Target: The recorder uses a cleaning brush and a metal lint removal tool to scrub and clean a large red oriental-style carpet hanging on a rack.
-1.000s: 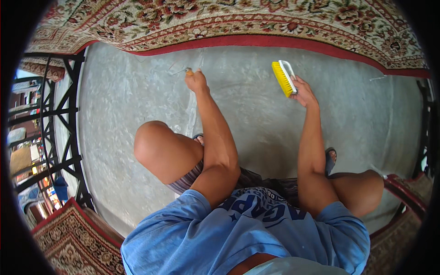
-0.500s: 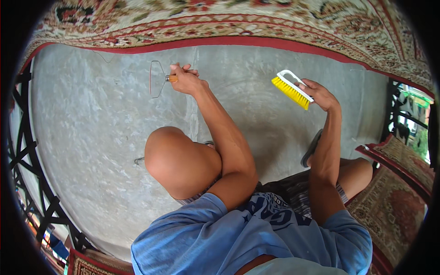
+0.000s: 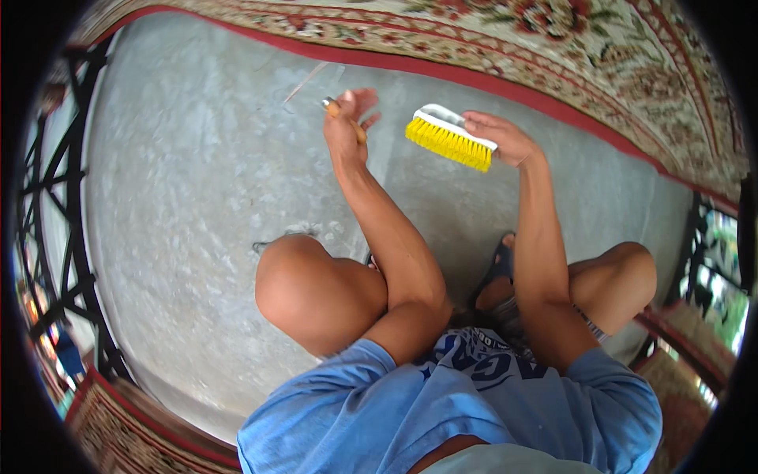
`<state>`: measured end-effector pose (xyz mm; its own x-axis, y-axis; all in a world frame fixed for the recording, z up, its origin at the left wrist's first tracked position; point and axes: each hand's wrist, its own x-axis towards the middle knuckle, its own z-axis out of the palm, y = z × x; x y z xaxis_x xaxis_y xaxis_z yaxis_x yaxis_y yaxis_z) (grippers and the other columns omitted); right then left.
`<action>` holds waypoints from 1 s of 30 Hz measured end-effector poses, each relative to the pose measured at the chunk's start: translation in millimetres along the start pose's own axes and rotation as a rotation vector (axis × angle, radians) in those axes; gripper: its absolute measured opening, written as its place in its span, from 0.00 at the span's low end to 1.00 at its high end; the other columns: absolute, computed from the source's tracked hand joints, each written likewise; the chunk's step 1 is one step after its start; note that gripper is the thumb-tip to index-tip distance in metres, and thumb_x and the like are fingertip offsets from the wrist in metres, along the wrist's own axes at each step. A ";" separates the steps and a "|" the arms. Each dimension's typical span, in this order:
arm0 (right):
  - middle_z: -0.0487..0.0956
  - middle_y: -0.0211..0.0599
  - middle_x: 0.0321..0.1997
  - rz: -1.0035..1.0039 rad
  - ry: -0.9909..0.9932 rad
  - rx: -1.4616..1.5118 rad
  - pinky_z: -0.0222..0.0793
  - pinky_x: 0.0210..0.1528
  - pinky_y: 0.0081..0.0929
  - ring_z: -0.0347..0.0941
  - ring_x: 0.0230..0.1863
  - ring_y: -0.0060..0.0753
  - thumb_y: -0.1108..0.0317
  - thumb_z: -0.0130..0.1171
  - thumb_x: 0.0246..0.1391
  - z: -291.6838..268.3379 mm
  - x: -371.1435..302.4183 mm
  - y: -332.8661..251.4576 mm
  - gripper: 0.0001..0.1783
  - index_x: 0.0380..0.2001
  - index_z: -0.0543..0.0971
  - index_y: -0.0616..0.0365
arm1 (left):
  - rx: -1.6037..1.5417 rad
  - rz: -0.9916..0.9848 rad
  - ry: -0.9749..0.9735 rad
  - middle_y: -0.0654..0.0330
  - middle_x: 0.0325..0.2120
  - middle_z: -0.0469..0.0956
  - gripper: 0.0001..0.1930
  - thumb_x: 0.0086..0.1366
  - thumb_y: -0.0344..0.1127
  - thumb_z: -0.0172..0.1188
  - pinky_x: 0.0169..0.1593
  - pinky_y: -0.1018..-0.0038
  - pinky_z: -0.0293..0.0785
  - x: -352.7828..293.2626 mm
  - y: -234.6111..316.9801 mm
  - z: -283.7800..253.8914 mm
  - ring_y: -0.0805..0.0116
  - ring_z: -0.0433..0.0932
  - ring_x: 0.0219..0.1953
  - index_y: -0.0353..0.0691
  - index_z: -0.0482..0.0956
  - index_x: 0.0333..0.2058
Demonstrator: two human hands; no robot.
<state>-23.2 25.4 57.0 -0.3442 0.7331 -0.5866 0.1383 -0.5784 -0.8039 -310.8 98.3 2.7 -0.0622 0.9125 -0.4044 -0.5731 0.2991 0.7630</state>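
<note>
My left hand (image 3: 348, 130) holds a wire tool by its short wooden handle (image 3: 361, 133). Its thumb side grips the handle while the fingers stand partly spread and blurred. The tool's thin wire frame (image 3: 305, 82) shows only as a faint smear beyond the metal ferrule. To the right, my right hand (image 3: 505, 138) is closed around the handle of a scrub brush (image 3: 448, 139) with a white plastic body and yellow bristles. The bristles face down and toward me. The brush hangs in the air near my left hand, apart from it.
A patterned carpet (image 3: 474, 35) with a red edge spreads across the far side. Below my hands lies a grey concrete floor (image 3: 181, 158). Black metal framework (image 3: 75, 205) stands at the left, with more at the right. Other rugs (image 3: 134, 430) lie at the lower corners.
The scrub brush has moved left, closer to my left hand, and tilted more level. My left hand has shifted right and turned, swinging the wire tool. The whole view has also tilted.
</note>
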 end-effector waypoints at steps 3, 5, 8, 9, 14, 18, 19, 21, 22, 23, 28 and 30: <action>0.78 0.20 0.41 0.001 -0.001 0.179 0.68 0.36 0.21 0.72 0.42 0.13 0.46 0.61 0.62 31.9 29.6 -2.6 0.23 0.54 0.75 0.45 | 0.078 -0.040 -0.173 0.49 0.50 0.79 0.20 0.74 0.45 0.52 0.50 0.58 0.76 -32.8 31.1 -9.0 0.54 0.78 0.53 0.33 0.76 0.50; 0.78 0.22 0.41 -0.047 -0.096 0.091 0.69 0.37 0.24 0.72 0.43 0.16 0.45 0.62 0.60 43.7 42.0 -8.9 0.24 0.54 0.74 0.45 | 0.168 -0.012 -0.196 0.50 0.49 0.80 0.20 0.74 0.45 0.53 0.50 0.61 0.76 -44.6 34.2 -9.9 0.56 0.79 0.52 0.31 0.77 0.50; 0.79 0.29 0.44 -0.125 -0.161 -0.115 0.72 0.41 0.32 0.74 0.46 0.25 0.43 0.65 0.56 38.5 55.1 -19.9 0.30 0.56 0.74 0.47 | 0.303 -0.049 -0.308 0.52 0.46 0.81 0.20 0.73 0.42 0.55 0.49 0.67 0.76 -59.1 30.1 -8.5 0.60 0.80 0.48 0.29 0.78 0.50; 0.79 0.32 0.45 -0.130 -0.185 -0.177 0.72 0.42 0.33 0.74 0.47 0.26 0.43 0.65 0.55 40.7 54.0 -20.6 0.32 0.57 0.74 0.47 | 0.343 -0.115 -0.381 0.53 0.44 0.82 0.19 0.72 0.41 0.57 0.48 0.69 0.76 -63.7 27.1 -9.6 0.62 0.81 0.45 0.28 0.79 0.49; 0.81 0.44 0.50 -0.331 -0.185 -0.325 0.73 0.48 0.33 0.77 0.49 0.36 0.44 0.69 0.53 29.5 55.7 -6.4 0.38 0.61 0.72 0.53 | 0.433 -0.157 -0.433 0.55 0.35 0.83 0.15 0.70 0.36 0.59 0.44 0.70 0.77 -80.3 23.8 9.8 0.66 0.81 0.39 0.27 0.81 0.43; 0.80 0.51 0.56 -0.538 0.021 -0.614 0.71 0.58 0.38 0.77 0.56 0.48 0.51 0.73 0.46 46.3 39.0 -20.6 0.37 0.57 0.77 0.58 | 0.605 -0.157 -0.402 0.57 0.33 0.83 0.13 0.68 0.35 0.62 0.41 0.73 0.76 -89.3 28.7 23.4 0.67 0.81 0.36 0.28 0.82 0.41; 0.78 0.50 0.58 -0.565 0.063 -0.513 0.69 0.62 0.38 0.75 0.59 0.50 0.55 0.70 0.45 52.6 29.3 -27.9 0.32 0.54 0.80 0.57 | 0.668 -0.103 -0.339 0.58 0.32 0.83 0.12 0.68 0.35 0.62 0.41 0.74 0.76 -92.6 34.3 28.5 0.68 0.80 0.36 0.30 0.82 0.40; 0.78 0.49 0.58 -0.681 0.227 -0.426 0.67 0.63 0.39 0.75 0.59 0.49 0.55 0.68 0.47 58.9 22.2 -39.1 0.30 0.53 0.81 0.57 | 0.722 -0.013 -0.249 0.61 0.33 0.82 0.12 0.69 0.38 0.61 0.40 0.77 0.74 -97.3 44.7 46.6 0.74 0.78 0.37 0.33 0.82 0.41; 0.78 0.48 0.58 -0.773 0.380 -0.345 0.66 0.64 0.41 0.74 0.60 0.47 0.56 0.66 0.48 67.2 16.4 -48.3 0.28 0.52 0.82 0.57 | 0.745 -0.008 -0.258 0.61 0.33 0.82 0.12 0.69 0.38 0.61 0.40 0.77 0.74 -99.7 48.2 53.9 0.74 0.78 0.37 0.33 0.82 0.41; 0.79 0.46 0.57 -0.791 0.501 -0.349 0.63 0.65 0.46 0.74 0.59 0.46 0.58 0.61 0.49 73.5 9.6 -55.7 0.24 0.49 0.83 0.57 | 0.671 0.019 -0.260 0.60 0.36 0.81 0.15 0.70 0.41 0.59 0.43 0.75 0.74 -102.4 49.9 60.2 0.72 0.78 0.39 0.34 0.81 0.43; 0.75 0.47 0.58 -0.938 0.447 -0.290 0.64 0.63 0.44 0.71 0.59 0.52 0.64 0.63 0.47 94.9 -17.1 -82.7 0.22 0.47 0.83 0.58 | 0.213 0.133 -0.293 0.55 0.47 0.79 0.28 0.75 0.57 0.47 0.55 0.66 0.74 -109.8 47.7 88.6 0.63 0.78 0.49 0.35 0.74 0.53; 0.74 0.47 0.55 -0.830 0.549 -0.354 0.64 0.63 0.43 0.69 0.58 0.53 0.63 0.65 0.47 98.9 -29.1 -81.3 0.22 0.48 0.83 0.56 | 0.217 0.117 -0.274 0.55 0.49 0.78 0.30 0.75 0.60 0.42 0.58 0.65 0.73 -108.2 45.8 81.9 0.63 0.76 0.53 0.36 0.74 0.53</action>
<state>-116.3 15.7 149.1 0.0000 0.9636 0.2674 0.3454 0.2510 -0.9043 -263.5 36.1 122.7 0.1209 0.9761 -0.1804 -0.3867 0.2137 0.8971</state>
